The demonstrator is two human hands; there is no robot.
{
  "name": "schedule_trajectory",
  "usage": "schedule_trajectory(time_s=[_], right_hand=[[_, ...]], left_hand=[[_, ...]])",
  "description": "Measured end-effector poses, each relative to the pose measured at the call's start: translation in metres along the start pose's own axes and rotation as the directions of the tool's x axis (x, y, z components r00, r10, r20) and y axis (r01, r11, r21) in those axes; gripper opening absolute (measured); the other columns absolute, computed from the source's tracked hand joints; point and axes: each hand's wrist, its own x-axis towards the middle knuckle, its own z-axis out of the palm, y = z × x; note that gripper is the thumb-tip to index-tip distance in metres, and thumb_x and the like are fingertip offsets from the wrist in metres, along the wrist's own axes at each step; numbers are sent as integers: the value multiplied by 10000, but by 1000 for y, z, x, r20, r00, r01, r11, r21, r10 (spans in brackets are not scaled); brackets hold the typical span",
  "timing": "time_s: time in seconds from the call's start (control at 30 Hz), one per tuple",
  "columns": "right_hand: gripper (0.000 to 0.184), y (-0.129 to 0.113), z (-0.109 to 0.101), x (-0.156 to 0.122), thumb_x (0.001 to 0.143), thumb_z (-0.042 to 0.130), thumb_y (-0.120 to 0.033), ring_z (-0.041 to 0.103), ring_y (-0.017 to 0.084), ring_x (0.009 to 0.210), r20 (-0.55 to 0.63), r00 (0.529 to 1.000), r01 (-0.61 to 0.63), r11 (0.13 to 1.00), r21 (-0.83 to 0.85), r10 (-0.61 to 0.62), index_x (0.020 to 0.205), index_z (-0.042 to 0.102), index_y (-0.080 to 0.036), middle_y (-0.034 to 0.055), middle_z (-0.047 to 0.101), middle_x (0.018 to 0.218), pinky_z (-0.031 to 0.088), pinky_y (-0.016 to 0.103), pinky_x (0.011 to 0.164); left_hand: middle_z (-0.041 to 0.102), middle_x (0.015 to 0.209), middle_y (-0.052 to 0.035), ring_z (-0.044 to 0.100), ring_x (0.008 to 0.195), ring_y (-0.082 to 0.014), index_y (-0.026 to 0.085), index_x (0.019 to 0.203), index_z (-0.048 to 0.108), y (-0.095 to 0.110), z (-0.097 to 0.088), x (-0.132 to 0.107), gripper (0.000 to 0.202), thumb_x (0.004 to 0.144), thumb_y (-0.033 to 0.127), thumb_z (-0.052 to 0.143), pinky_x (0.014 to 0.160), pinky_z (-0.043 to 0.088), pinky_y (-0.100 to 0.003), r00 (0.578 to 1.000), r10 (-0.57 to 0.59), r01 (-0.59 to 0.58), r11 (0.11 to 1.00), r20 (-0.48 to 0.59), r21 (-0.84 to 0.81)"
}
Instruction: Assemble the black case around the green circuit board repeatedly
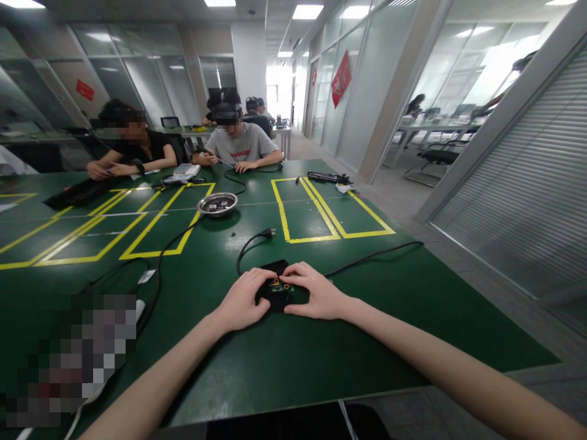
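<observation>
An opened black power adapter (277,303) lies on the green table in front of me. Inside its case a small circuit board (277,286) shows, with orange ring-shaped parts on it. My left hand (245,298) is curled round the left side, thumb near the front edge and fingertips at the board. From the right, my right hand (318,293) holds the other side in the same way, its index fingertip close to the left one. A short cord with a black mains plug (268,233) runs from behind the case. My fingers partly cover the case.
Beyond my hands stands a metal bowl (217,205) with small metal parts. A black cable (373,253) stretches right. At the left are a cord and a blurred-out object (87,354). Yellow tape (314,239) marks the table (275,373). Two people sit across; one holds a thin tool.
</observation>
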Motion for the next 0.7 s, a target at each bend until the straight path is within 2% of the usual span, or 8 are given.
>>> schedule_trajectory(time_s=[0.1, 0.2, 0.3, 0.4, 0.47, 0.53, 0.6, 0.7], right_hand=[[576, 0, -2, -2, 815, 828, -388, 559, 291, 1180, 40, 999, -27, 1000, 17, 26, 1339, 659, -220, 141, 577, 1269, 499, 514, 1047], [497, 0, 0, 1, 859, 753, -259, 532, 273, 1203, 70, 997, -26, 998, 64, 22, 1343, 653, -213, 130, 555, 1247, 472, 495, 1081], [456, 1, 6, 5, 852, 676, -144, 532, 261, 1182, 30, 999, -14, 997, 79, 12, 1305, 669, -193, 131, 547, 1235, 475, 479, 1071], [484, 2, 7, 7, 825, 668, -114, 545, 263, 1164, -39, 999, -23, 997, 72, 25, 1305, 654, -173, 139, 551, 1243, 491, 471, 1051], [477, 5, 1, 5, 821, 681, -116, 558, 265, 1167, -64, 997, -41, 998, 53, 44, 1294, 648, -172, 138, 564, 1245, 501, 460, 1037], [362, 10, -12, 3, 824, 709, -134, 579, 264, 1132, -58, 996, -62, 998, 3, 62, 1182, 690, -182, 124, 597, 1196, 517, 442, 993], [165, 18, -24, 1, 846, 728, -160, 615, 237, 1009, -3, 998, -70, 997, -26, 70, 1006, 723, -197, 87, 643, 1057, 537, 393, 893], [43, 27, -31, -1, 911, 697, -182, 626, 176, 797, 76, 994, -82, 996, 16, 81, 936, 728, -197, 31, 654, 857, 524, 308, 742]], left_hand=[[672, 1256, -110, 635, 1178, -278, 196, 1290, 577, 1, -2, 0, 593, 709, 81, 565, 1055, 525, -455, 999, 24, -22, 997, 28, -80], [663, 1257, -109, 641, 1167, -274, 206, 1290, 572, 1, -3, 2, 568, 731, 112, 605, 1043, 533, -436, 999, 18, -14, 994, 42, -108], [678, 1217, -102, 658, 1126, -273, 213, 1229, 596, -1, -2, 5, 468, 766, 163, 645, 1023, 541, -431, 999, -35, 35, 996, 1, -85], [694, 1158, -88, 676, 1065, -257, 208, 1172, 616, -5, -1, 6, 375, 798, 192, 649, 972, 556, -410, 998, -58, 57, 996, -18, -67], [700, 1129, -78, 679, 1041, -247, 207, 1142, 629, -7, -1, 6, 331, 811, 193, 645, 946, 560, -398, 998, -58, 57, 997, -12, -57], [703, 1110, -70, 681, 1028, -242, 210, 1113, 639, -7, -2, 6, 295, 818, 193, 647, 934, 560, -392, 998, -62, 61, 997, -3, -44], [706, 1109, -68, 681, 1031, -243, 213, 1107, 643, -6, -4, 6, 285, 822, 197, 650, 939, 559, -392, 998, -62, 62, 997, 5, -37], [706, 1156, -84, 668, 1088, -256, 214, 1171, 638, -5, -6, 6, 334, 837, 199, 639, 992, 545, -410, 999, -33, 34, 999, 16, -34]])
